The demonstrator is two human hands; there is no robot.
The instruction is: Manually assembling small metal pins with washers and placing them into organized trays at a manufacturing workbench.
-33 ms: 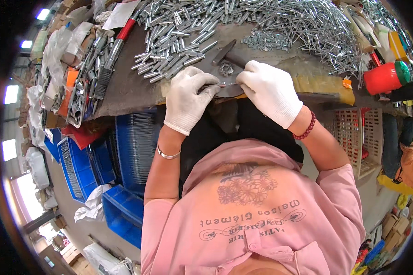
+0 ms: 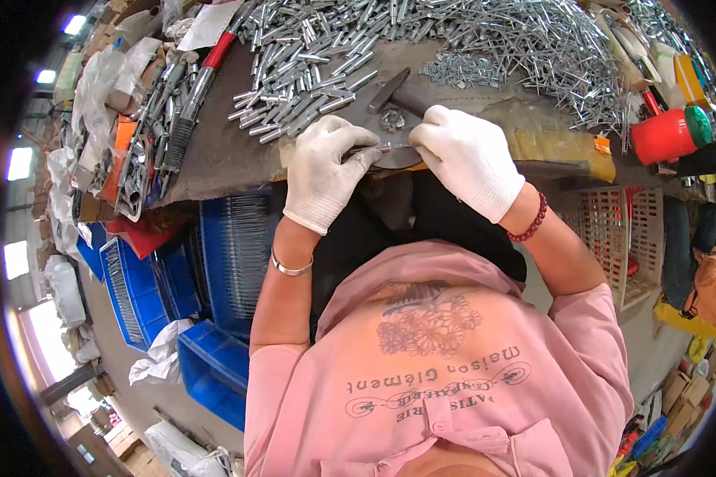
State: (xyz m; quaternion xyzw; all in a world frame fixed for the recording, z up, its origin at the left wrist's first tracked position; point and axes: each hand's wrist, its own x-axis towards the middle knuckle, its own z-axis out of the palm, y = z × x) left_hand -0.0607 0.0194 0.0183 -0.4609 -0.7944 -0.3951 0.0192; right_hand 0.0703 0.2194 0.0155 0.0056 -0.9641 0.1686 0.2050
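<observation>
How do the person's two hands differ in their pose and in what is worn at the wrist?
The left hand pinches a thin metal piece at its fingertips, while the right hand is curled over the other end of that piece, beside a dark metal tool. The left wrist wears a plain silver bangle; the right wrist wears a dark red bead bracelet. Both hands wear white knit gloves and work at the bench edge.

Both gloved hands, left hand (image 2: 324, 169) and right hand (image 2: 467, 157), pinched together.
</observation>
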